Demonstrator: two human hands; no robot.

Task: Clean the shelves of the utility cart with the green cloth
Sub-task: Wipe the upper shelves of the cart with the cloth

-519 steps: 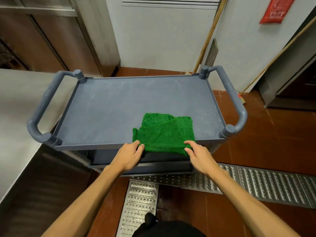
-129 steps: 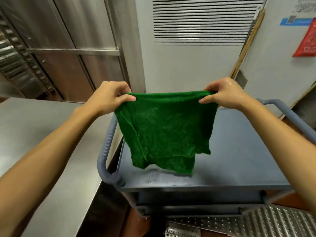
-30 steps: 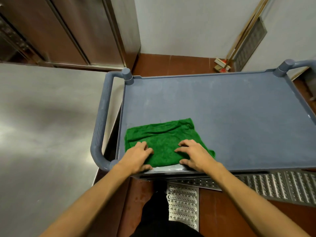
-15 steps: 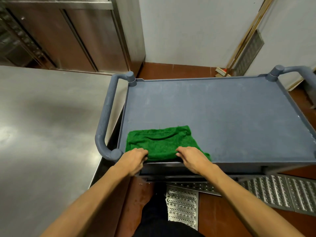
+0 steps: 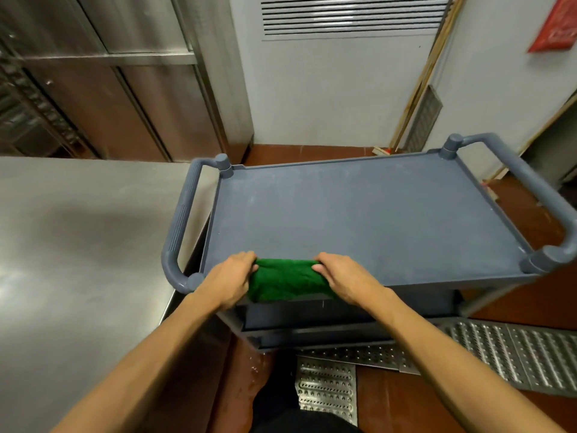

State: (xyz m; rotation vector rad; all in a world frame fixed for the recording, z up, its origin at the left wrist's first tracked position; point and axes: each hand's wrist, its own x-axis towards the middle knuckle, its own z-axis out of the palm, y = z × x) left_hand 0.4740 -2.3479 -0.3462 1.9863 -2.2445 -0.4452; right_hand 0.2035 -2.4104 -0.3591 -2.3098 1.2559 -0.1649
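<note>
The green cloth [image 5: 288, 281] sits bunched on the near rim of the top shelf [image 5: 359, 220] of the utility cart [image 5: 421, 293], part of it draped over the edge. From where I stand, the likely slip is the cloth sliding off that lip and dropping toward the lower shelves [image 5: 312, 320] or the floor [image 5: 390, 401] if either grip loosens. A hard tug could also roll the cart (I can't see its wheels, so I can't tell if they're locked) and knock its left handle [image 5: 182, 226] into the steel bench [image 5: 78, 245] just beside it.

The left hand [image 5: 229, 281] grips the cloth's left end with fingers curled over it. The right hand [image 5: 346, 279] clutches the right end the same way. Both forearms reach straight in, wrists low at the rim.
</note>
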